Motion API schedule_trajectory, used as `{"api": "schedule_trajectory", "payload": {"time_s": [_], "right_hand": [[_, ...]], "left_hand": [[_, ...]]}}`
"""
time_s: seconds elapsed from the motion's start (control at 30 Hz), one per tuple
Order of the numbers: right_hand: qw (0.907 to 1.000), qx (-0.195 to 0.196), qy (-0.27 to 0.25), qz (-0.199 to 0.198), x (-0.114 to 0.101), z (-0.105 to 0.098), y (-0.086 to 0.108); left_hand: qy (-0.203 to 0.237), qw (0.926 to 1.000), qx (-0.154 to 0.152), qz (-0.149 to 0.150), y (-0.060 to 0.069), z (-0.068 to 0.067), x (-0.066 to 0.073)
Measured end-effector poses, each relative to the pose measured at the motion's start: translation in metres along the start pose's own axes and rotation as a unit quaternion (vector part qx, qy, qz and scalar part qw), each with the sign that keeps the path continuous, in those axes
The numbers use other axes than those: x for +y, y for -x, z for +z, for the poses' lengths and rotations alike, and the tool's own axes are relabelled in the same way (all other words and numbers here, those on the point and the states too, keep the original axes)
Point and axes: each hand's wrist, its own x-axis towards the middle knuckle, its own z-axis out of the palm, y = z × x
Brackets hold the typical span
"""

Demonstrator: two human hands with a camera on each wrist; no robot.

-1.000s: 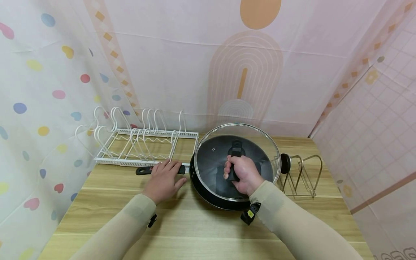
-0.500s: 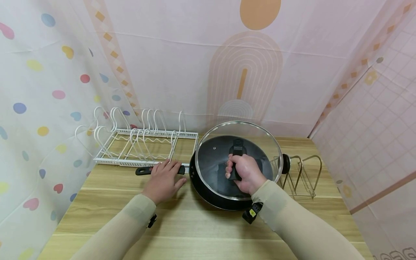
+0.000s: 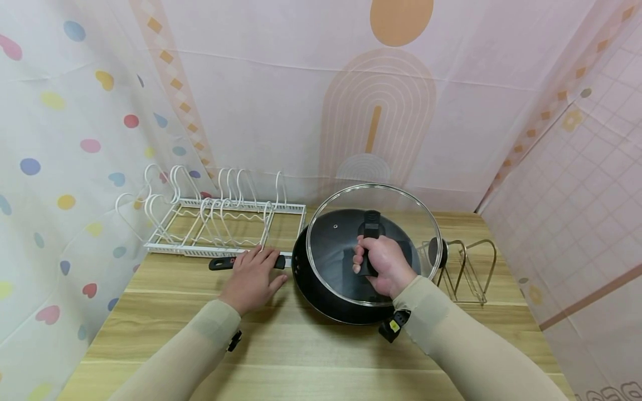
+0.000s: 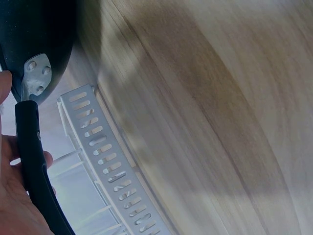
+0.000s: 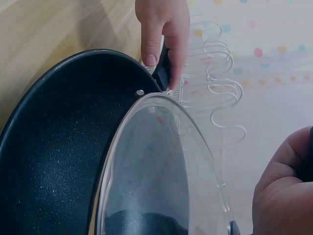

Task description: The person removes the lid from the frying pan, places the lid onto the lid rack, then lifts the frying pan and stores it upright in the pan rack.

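A black frying pan (image 3: 326, 301) sits on the table with its long handle pointing left. My left hand (image 3: 254, 278) rests across the pan's black handle (image 4: 30, 147), fingers laid over it and thumb apart. My right hand (image 3: 383, 264) grips the upright black handle of a glass lid with a steel rim (image 3: 326, 211). In the right wrist view the lid (image 5: 146, 161) is tilted up, its right side raised off the pan (image 5: 63, 147). Part of the pan's interior shows through the glass.
A white wire rack (image 3: 200, 250) with upright loops stands behind the pan handle at the left. A small metal wire rack (image 3: 463, 273) stands right of the pan, next to a round black knob (image 3: 437, 253). Patterned curtains hang behind the wooden table (image 3: 301, 362).
My right hand has carried the lid slightly to the right and upward, so more of the pan's left and front shows. The left hand and pan have stayed in place.
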Motion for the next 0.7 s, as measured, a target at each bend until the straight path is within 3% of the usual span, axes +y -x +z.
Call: {"api": "schedule_trajectory", "payload": {"time_s": [0.7], "right_hand": [[0.9999,0.007,0.009,0.001,-0.006,-0.0083,0.0018]], "left_hand": [[0.0,1.0,0.003,0.001,-0.0008,0.0043,-0.003]]}}
